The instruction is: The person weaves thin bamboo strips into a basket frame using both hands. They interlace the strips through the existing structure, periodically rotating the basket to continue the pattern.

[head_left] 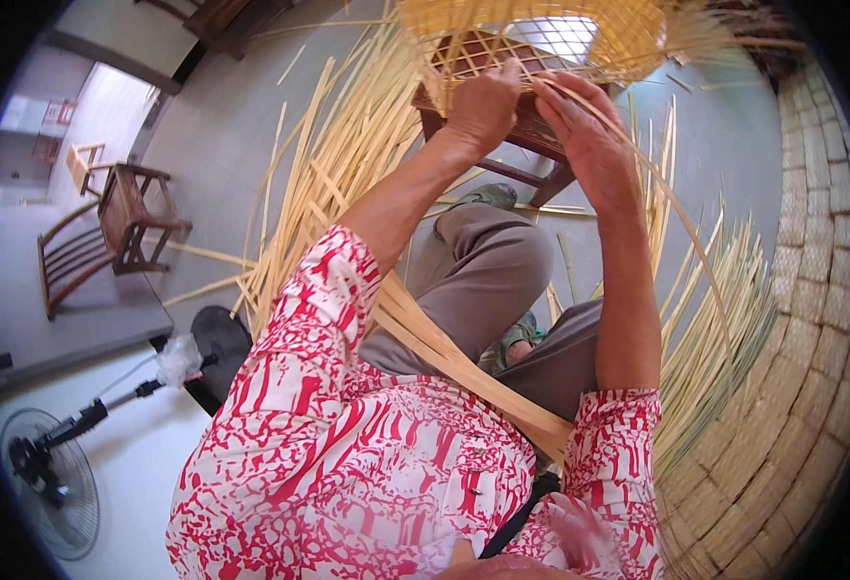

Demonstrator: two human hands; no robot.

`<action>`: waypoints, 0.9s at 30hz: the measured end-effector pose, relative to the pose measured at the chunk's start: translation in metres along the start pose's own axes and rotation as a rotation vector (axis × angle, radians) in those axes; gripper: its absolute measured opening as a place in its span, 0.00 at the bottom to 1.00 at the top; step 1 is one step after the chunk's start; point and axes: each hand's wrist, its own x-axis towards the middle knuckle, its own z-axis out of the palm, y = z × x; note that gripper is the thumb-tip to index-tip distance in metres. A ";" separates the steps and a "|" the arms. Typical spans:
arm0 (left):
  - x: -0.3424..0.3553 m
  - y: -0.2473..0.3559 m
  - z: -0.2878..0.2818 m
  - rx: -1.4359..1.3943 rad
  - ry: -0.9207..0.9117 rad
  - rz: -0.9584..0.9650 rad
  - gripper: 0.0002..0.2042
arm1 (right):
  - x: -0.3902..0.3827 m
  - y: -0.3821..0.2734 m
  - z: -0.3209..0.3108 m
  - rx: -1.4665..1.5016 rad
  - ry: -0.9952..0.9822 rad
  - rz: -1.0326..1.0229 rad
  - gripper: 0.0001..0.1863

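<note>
An open-weave bamboo basket (628,43) rests on a dark wooden stool (541,135) in front of me. My left hand (486,108) is closed at its near edge, fingers pinching the lattice. Beside it, my right hand (591,133) has its fingers bent together around a thin bamboo strip (681,208). From that hand the strip arcs down to the right, its near end reaching past my forearm. The fingertips of both hands almost meet at the weave, and the exact grip points are partly hidden. A bundle of flat bamboo strips (464,367) lies across my lap.
Loose strips (338,155) cover the floor on the left, and more strips (715,338) lie on the right. Stacked woven pieces (812,222) line the right side. A wooden chair (120,222) stands at left, with a fan (53,474) at the lower left.
</note>
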 end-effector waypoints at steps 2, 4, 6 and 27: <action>0.006 0.001 -0.003 0.022 -0.069 -0.028 0.11 | -0.005 -0.001 -0.003 0.023 -0.043 -0.034 0.20; 0.011 0.000 -0.010 0.039 -0.115 -0.066 0.07 | -0.008 0.000 -0.013 -0.046 -0.037 -0.033 0.21; 0.015 0.007 -0.014 0.028 -0.137 -0.101 0.06 | -0.010 0.010 -0.045 -0.072 0.021 0.057 0.18; -0.078 -0.003 -0.058 -0.220 0.020 0.138 0.19 | 0.007 0.080 -0.109 0.275 0.397 0.262 0.11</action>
